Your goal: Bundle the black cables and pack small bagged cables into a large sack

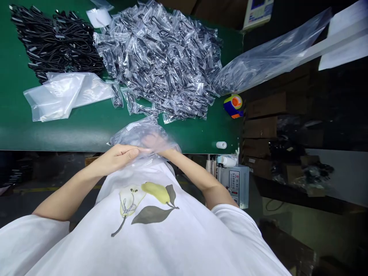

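A clear plastic bag (pixel 129 134) is at the table's front edge, close to my body. My left hand (pixel 123 156) is closed on the near rim of the bag, thumb on top. My right hand (pixel 156 141) reaches into the bag and shows only through the film. Its fingers are smeared by motion, so whether they hold anything is hidden. Just beyond the bag lies a large heap of small clear packets (pixel 166 57), each with a black cable inside.
Bundled black cables (pixel 60 42) lie at the back left, with flat clear bags (pixel 66 96) in front. A long plastic bag (pixel 267 57) stretches off the right side. A tape dispenser (pixel 233 106) and a white roll (pixel 221 145) stand near the right edge. A grey machine (pixel 240 186) sits below.
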`<state>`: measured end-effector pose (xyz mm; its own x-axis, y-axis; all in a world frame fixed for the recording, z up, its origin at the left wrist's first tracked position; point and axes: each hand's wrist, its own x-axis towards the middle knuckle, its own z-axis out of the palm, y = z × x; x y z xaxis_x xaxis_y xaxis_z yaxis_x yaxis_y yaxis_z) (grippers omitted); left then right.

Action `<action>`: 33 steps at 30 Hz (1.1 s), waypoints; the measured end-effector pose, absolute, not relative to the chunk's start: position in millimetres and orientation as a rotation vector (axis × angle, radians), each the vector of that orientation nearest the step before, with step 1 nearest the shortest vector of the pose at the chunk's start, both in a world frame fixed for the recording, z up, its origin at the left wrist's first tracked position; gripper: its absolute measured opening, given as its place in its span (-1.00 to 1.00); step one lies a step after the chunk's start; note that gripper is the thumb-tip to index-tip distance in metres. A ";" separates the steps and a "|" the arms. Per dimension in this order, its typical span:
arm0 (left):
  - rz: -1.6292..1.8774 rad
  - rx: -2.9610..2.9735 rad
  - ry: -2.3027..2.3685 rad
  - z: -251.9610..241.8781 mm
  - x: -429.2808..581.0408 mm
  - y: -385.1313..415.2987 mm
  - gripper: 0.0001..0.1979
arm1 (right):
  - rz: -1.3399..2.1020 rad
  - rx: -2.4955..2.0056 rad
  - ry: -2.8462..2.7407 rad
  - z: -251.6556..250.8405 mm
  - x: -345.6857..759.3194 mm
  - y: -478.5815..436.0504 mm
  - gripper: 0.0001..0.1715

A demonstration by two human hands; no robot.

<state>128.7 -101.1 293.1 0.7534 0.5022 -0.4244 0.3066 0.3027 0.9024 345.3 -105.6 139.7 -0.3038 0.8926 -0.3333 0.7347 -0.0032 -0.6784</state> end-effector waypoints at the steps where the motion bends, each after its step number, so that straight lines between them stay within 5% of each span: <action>1: 0.105 1.302 0.729 292.5 127.9 -97.1 -0.43 | 1.195 -1.676 -2.126 139.8 344.8 -107.0 -0.86; 9: -0.141 1.353 0.507 298.1 113.2 -55.9 -0.62 | 1.180 -1.770 -2.342 148.8 356.0 -122.0 -0.61; 13: 0.035 1.656 0.904 241.8 151.3 -2.0 -0.53 | 1.576 -1.429 -2.358 195.9 406.2 -133.5 -0.14; 17: -0.153 2.129 1.109 141.5 224.5 52.8 -0.54 | 2.050 -1.059 -2.053 216.8 489.4 -98.0 -0.60; 22: -0.288 2.169 1.154 58.5 274.3 75.3 -0.58 | 0.867 -2.191 -2.045 125.9 544.4 -30.0 -0.59; 29: -0.350 2.132 1.263 56.5 239.8 57.7 -0.75 | 0.807 -2.163 -2.114 70.3 553.2 -48.1 -0.62; 33: -0.265 2.043 1.652 62.7 220.2 73.9 -0.65 | 0.765 -2.197 -1.992 61.1 558.6 -40.8 -0.49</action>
<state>220.2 73.9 62.7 0.2462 0.8604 -0.4462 0.9568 -0.1423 0.2535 558.6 -40.8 61.1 0.0310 0.9513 -0.3067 0.9119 -0.1526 -0.3810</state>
